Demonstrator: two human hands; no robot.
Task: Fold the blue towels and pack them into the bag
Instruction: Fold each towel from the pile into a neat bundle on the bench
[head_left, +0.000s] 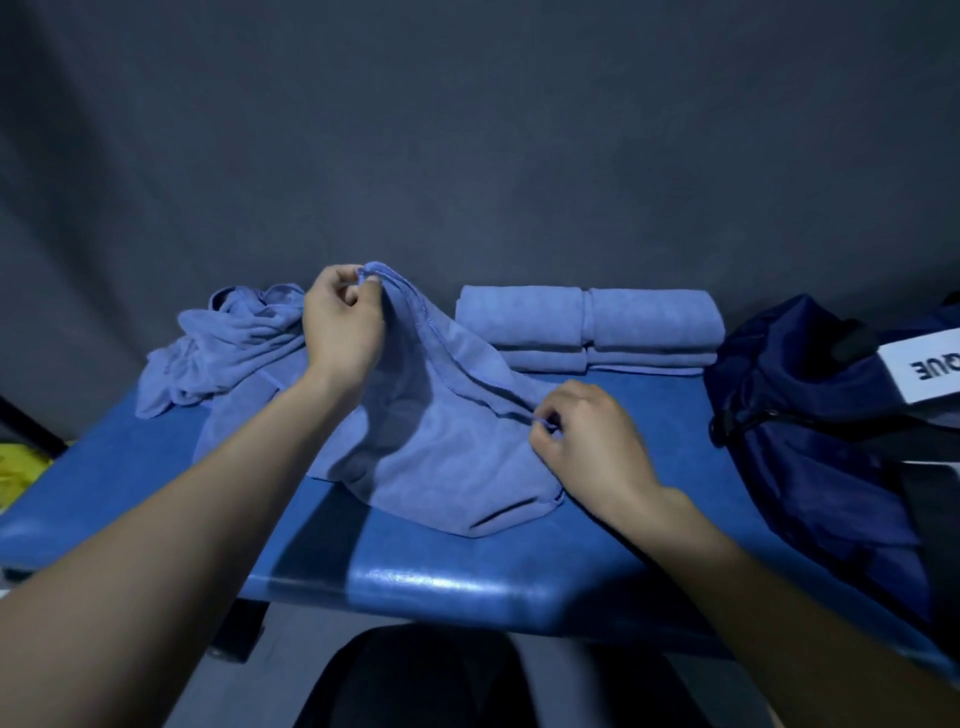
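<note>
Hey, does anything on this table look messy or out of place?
Only the crumpled towel bunched at the table's far left, beside the neat folded stack. Both hands pinch a third, half-folded towel.

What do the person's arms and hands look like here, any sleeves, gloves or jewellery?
Both forearms are bare up to the frame edge, with no sleeves in view. The left hand and right hand wear no gloves, and no rings, watch or wristband show.
</note>
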